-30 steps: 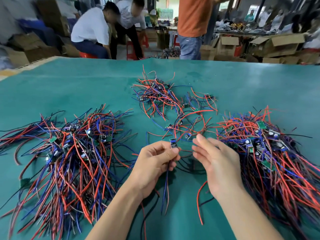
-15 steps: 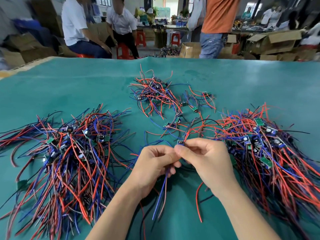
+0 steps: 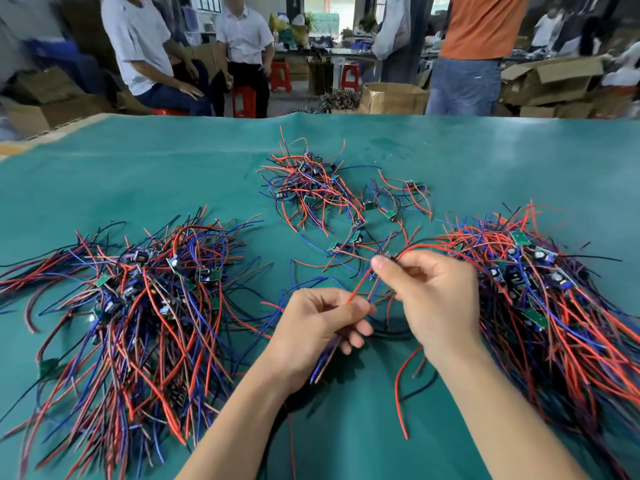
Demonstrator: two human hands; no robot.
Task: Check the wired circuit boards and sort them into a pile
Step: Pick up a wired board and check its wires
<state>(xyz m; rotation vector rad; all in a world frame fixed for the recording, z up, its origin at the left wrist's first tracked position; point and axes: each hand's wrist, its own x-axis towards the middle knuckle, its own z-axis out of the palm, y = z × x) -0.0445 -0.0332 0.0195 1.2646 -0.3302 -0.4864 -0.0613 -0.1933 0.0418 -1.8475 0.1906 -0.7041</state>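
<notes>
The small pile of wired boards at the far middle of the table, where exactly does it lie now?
In the head view the small pile lies on the green table at centre, beyond both hands, between the big left pile and the big right pile.

Bare mat (image 3: 138, 174) lies open at far left and far right. Wire piles crowd the left (image 3: 138, 306), right (image 3: 554, 299) and centre (image 3: 311, 192), leaving narrow lanes between them.

Both bare arms reach up from the bottom edge, toward 12 o'clock. The left hand (image 3: 320, 323) has its fingers curled and its thumb pressed down on thin wires. The right hand (image 3: 434, 299) (a bit higher, at 1 o'clock from the left) pinches too.
</notes>
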